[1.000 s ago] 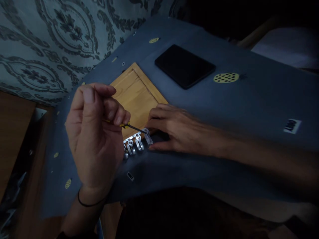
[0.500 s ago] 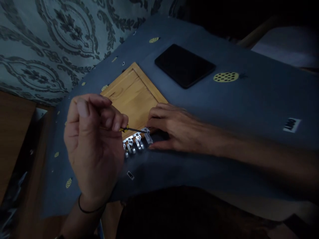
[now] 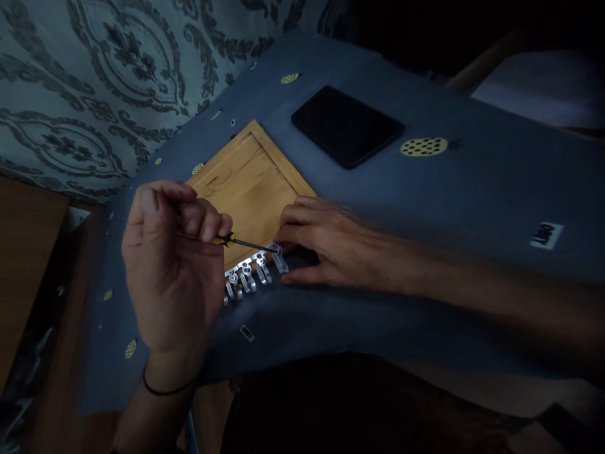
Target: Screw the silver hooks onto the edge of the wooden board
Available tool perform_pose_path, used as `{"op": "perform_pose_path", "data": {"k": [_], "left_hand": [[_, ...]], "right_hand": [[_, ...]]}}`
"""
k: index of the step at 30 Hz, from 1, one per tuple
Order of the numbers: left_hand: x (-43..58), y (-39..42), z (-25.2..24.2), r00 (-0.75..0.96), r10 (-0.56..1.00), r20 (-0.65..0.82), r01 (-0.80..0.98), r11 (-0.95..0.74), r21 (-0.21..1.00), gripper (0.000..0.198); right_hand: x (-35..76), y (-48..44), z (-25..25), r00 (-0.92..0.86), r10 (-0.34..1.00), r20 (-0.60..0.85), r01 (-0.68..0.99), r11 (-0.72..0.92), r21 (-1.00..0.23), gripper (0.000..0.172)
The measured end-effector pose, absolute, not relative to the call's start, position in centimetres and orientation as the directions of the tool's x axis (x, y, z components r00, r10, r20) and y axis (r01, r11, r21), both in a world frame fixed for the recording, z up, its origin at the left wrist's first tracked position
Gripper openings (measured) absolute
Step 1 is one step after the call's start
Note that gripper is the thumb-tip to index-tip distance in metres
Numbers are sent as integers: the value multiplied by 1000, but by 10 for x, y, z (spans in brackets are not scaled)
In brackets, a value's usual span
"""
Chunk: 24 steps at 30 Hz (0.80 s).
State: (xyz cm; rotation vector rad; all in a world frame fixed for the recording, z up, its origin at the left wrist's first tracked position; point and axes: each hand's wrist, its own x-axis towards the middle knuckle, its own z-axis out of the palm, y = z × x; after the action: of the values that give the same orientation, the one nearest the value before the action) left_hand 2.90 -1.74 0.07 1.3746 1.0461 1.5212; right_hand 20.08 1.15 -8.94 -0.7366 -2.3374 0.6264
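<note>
My left hand [image 3: 172, 265], with a dark band at the wrist, is closed round the yellow and black handle of a screwdriver [image 3: 253, 246]. The thin shaft slants right, and its tip meets the end of a silver metal hook rail [image 3: 246, 263]. That rail, with several hooks, lies along the near edge of a wooden board [image 3: 250, 189]. From the right, my right hand [image 3: 314, 239] grips the rail's right end, fingers on the board's corner and thumb beside the last hook. The rail's left end is hidden behind my left hand.
A black tablet-like slab [image 3: 347, 126] lies beyond the board. Both rest on a blue-grey tablecloth [image 3: 472, 214] with yellow pineapple prints. A patterned curtain or wall covering [image 3: 132, 63] borders the table at the left. The scene is dim.
My left hand has shifted slightly left and turned a little, so more of the screwdriver's handle and the hooks shows. My right hand keeps its hold at the rail's end.
</note>
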Motion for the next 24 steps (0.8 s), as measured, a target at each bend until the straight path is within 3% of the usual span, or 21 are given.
{"op": "perform_pose_path", "data": {"k": [24], "left_hand": [[27,-21,0,-91,947,309,-34,-313,949,30]], "right_hand": [[201,10,-86,-665,642,382,358,723,-591,34]]}}
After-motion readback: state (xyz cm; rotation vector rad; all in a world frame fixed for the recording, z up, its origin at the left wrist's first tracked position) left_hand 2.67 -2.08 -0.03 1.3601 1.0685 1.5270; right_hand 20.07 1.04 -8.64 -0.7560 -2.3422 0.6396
